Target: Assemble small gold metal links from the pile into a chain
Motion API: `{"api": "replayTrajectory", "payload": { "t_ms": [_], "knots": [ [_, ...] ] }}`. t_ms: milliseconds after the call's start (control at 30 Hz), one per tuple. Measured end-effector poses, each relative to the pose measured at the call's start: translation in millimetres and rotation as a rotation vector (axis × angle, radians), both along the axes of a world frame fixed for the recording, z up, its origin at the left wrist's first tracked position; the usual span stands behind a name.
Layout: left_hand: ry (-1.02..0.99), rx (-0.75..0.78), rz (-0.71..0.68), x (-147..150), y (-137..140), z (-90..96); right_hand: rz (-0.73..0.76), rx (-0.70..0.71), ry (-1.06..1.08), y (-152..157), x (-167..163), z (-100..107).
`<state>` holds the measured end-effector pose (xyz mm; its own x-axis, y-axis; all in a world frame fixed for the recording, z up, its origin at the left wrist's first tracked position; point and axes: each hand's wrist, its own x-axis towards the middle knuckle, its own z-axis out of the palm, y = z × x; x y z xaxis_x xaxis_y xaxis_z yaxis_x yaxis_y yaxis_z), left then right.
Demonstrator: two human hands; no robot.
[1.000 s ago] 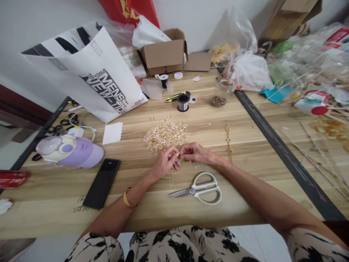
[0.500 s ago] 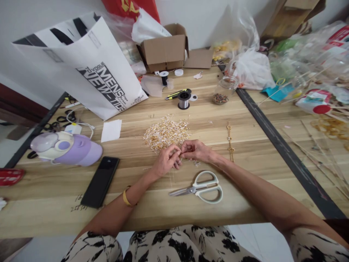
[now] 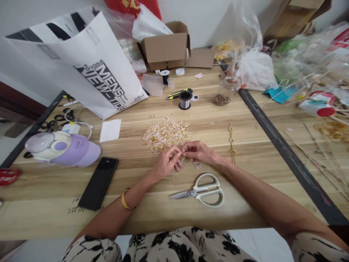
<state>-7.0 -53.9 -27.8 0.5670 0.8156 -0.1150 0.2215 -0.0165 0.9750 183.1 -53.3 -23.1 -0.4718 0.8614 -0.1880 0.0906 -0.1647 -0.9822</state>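
Note:
My left hand [image 3: 169, 160] and my right hand [image 3: 198, 152] meet fingertip to fingertip at the near edge of a pile of small gold and silvery pieces [image 3: 167, 133]. Both are closed in a pinch. From the left fingers a thin pale strand [image 3: 171, 177], thread or fine wire, hangs toward the table. Whatever lies between the right fingertips is too small to make out. A few silvery bits [image 3: 197, 165] lie just under the right hand. Nearer to me rest scissors [image 3: 200, 190] with pale handles, blades pointing left. A gold chain [image 3: 231, 143] lies right of the right hand.
Beyond the pile stand a wire spool [image 3: 185, 100], a jar of small beads [image 3: 228, 91] and a cardboard box [image 3: 166, 47]. On the left are a phone [image 3: 98, 183], a purple bottle [image 3: 73, 148] and a large white bag [image 3: 89, 72]. Plastic bags [image 3: 253, 69] crowd the right.
The view has shifted slightly. Both hands keep the same pinch in almost the same place, and the things on the table have not visibly moved.

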Motion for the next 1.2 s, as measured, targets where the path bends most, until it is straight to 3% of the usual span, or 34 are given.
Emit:
{"api": "replayTrajectory", "payload": {
  "t_ms": [467,700,833,1033,1200],
  "knots": [
    [0.039,-0.018,-0.02,2.8,0.8,6.9,-0.029,-0.037,0.062,1.2,4.7,6.3],
    [0.113,0.003,-0.044,-0.3,1.7,8.3,0.131,-0.07,0.146,5.4,17.2,1.0],
    [0.224,0.122,-0.115,-2.1,2.2,12.4,0.269,-0.102,0.186,8.0,26.1,0.8],
    [0.282,0.43,-0.351,1.6,3.6,19.0,0.443,-0.094,0.153,9.9,29.1,1.8],
    [0.316,0.655,-0.348,9.6,3.3,12.5,0.513,-0.063,0.128,11.6,32.3,7.4]
  ]
}}
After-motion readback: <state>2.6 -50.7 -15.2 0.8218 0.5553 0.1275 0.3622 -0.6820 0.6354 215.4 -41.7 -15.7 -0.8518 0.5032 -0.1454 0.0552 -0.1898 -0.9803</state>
